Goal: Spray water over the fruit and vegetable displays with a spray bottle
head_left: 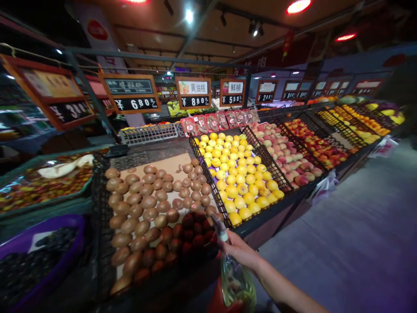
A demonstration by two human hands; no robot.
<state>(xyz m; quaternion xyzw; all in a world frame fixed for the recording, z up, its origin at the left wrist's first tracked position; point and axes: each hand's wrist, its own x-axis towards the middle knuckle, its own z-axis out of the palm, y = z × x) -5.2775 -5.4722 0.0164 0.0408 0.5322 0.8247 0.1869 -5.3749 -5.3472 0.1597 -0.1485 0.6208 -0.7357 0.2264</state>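
Note:
A clear spray bottle (239, 282) with a grey nozzle stands tilted at the lower middle, in front of the fruit display. My right hand (243, 250) is closed round its neck, just under the nozzle. Lower down, my left hand (223, 300), in shadow and partly cut off by the bottom edge, wraps the bottle near its base. Just beyond the nozzle are the brown kiwifruit (148, 202), laid out on cardboard. To their right, yellow peaches (239, 169) fill a black crate. Shadow darkens the kiwifruit nearest my hands.
Pink peaches (285, 152) and red nectarines (321, 143) continue along the right. At left are a purple basin (73, 230) of dark fruit and a green-lined bin (81, 198). Price signs (194, 93) hang above; wrapped packs (211, 122) line the back. Grey floor (352, 234) lies right.

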